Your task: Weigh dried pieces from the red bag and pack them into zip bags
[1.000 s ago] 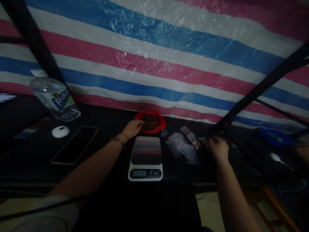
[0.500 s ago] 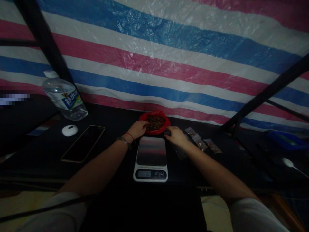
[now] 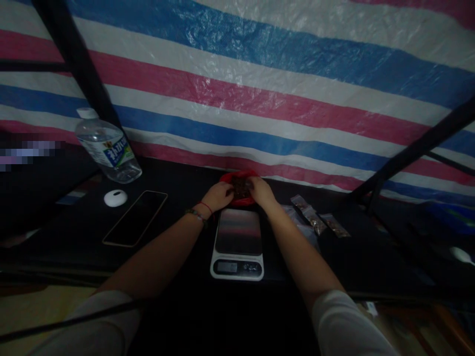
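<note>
A red plastic bag (image 3: 244, 202) with its mouth rolled open stands just beyond the kitchen scale (image 3: 238, 232). Small brown dried pieces (image 3: 241, 187) fill it. At its left edge, my left hand (image 3: 220, 196) is closed on the rim, fingertips over the contents. From the right, my right hand (image 3: 261, 191) reaches over the rim, its bent fingers down at the brown pieces; what they hold, if anything, is hidden. Nothing lies on the scale's plate. Flat clear zip bags (image 3: 308, 233) lie beside my right forearm, partly hidden by it.
Several small filled zip bags (image 3: 314, 220) lie to the right. On the left are a phone (image 3: 135, 218), a white rounded device (image 3: 116, 198) and a large clear bottle (image 3: 108, 146). Striped plastic sheeting (image 3: 237, 99) hangs behind, with dark slanting bars (image 3: 415, 146) at both sides.
My right hand has moved left and up from beside the red bag to its contents. More of the flat zip bags now shows. The view has shifted slightly; my left hand stays at the rim.
</note>
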A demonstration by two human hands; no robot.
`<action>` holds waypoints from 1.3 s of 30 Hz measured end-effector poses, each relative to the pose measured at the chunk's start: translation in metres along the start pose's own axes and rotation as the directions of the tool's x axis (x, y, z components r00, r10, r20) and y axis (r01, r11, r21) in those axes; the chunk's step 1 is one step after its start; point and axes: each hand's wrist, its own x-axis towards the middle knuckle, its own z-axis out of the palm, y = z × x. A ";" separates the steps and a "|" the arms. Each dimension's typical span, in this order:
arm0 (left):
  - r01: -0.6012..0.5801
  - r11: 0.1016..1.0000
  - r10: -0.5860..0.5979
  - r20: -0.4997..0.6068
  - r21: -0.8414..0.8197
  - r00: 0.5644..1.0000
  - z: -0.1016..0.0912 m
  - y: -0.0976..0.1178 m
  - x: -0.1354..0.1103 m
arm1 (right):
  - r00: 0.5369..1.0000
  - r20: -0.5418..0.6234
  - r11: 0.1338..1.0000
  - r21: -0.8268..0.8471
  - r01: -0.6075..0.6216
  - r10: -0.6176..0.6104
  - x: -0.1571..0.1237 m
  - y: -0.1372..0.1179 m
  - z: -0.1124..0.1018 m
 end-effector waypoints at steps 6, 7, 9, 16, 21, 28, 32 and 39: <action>0.057 0.998 -0.056 0.036 -0.003 0.998 0.005 0.004 0.006 | 0.996 0.088 0.993 -0.118 0.025 -0.015 -0.012 0.009 0.001; 0.068 0.998 -0.067 0.047 -0.008 0.997 0.007 0.005 0.007 | 0.994 0.102 0.995 -0.088 0.055 -0.046 -0.011 0.007 0.001; 0.079 0.997 -0.077 0.065 -0.023 0.995 0.008 0.005 0.009 | 0.990 0.109 0.996 -0.019 0.093 -0.090 -0.009 0.004 0.003; 0.070 0.992 -0.044 0.246 -0.101 0.968 -0.002 0.001 0.024 | 0.981 0.141 0.987 0.102 0.123 -0.137 -0.001 -0.004 0.005; 0.072 0.984 -0.043 0.178 -0.164 0.983 0.003 -0.008 0.028 | 0.986 0.124 0.986 0.133 0.097 -0.113 -0.007 -0.005 0.009; -0.035 0.974 0.033 -0.015 -0.226 0.999 0.013 -0.003 0.019 | 0.999 -0.028 0.977 0.213 -0.026 0.033 -0.023 -0.010 0.021; -0.130 0.956 0.118 -0.061 -0.263 0.991 0.010 0.004 0.014 | 0.990 -0.123 0.961 0.276 -0.027 0.064 -0.025 -0.010 0.022; -0.116 0.989 0.120 0.035 -0.092 0.992 -0.010 0.001 0.010 | 0.991 -0.132 0.962 0.265 0.070 -0.035 -0.025 0.006 0.017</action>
